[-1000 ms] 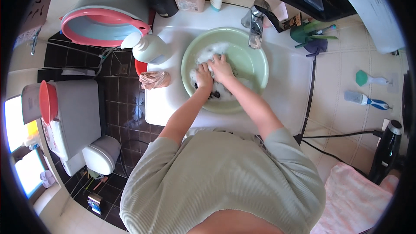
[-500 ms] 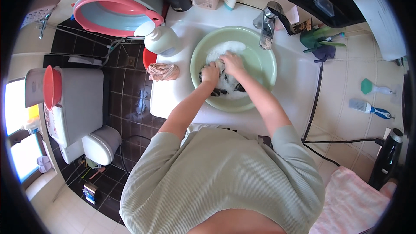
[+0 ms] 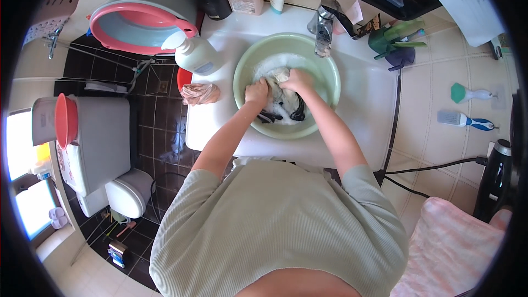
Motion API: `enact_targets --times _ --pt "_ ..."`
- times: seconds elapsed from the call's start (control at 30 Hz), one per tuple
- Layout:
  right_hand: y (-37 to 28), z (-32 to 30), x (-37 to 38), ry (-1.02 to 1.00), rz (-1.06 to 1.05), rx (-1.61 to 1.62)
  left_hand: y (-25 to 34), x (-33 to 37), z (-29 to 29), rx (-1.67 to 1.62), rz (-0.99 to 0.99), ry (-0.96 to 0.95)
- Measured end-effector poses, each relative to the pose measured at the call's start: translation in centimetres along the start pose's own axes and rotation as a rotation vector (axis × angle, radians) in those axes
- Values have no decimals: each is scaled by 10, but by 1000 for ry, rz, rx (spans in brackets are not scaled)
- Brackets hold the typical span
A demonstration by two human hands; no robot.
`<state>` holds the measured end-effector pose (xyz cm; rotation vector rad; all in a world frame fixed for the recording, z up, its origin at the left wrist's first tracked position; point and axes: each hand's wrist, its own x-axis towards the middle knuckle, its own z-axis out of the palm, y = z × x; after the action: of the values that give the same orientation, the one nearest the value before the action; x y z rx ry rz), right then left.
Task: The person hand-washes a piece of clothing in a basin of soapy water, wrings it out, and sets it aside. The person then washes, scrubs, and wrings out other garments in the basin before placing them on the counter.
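A light green round basin (image 3: 240,111) stands in the white sink, holding sudsy water. In it lies a wet white-and-black cloth (image 3: 287,98), partly under foam, its exact kind unclear. My left hand (image 3: 257,92) is closed on the cloth's left side, fingers curled into it. On the other side my right hand (image 3: 298,80) pinches a bunched pale part of the same cloth near the top. The hands are a short way apart, with the cloth between them. Foam and fabric hide some fingertips.
Behind the basin is a chrome faucet (image 3: 324,33). Left of it stand a white pump bottle (image 3: 192,55), a crumpled pinkish-brown cloth (image 3: 201,94) and a pink-rimmed grey tub (image 3: 102,27). Brushes (image 3: 467,120) hang on the right wall, above a black cord (image 3: 434,168).
My hands have moved farther apart, and more of the cloth shows lifted and spread between them. The whole view has shifted slightly, moving the sink a little leftward.
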<state>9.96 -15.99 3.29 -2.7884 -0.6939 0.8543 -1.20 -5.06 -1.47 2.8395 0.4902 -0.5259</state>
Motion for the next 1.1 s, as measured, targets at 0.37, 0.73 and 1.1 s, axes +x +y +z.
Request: enact_targets --times 0.37,0.73,1.1 --pt "19 -27 -23 519 -389 638 -19 -17 -49 -1593 -288 -216" --pt "0 16 -120 275 -813 471 1 -37 -31 -2127 -363 -365" --pt "14 41 -99 -52 -231 1603 26 -65 -67 -2437 -109 -150"
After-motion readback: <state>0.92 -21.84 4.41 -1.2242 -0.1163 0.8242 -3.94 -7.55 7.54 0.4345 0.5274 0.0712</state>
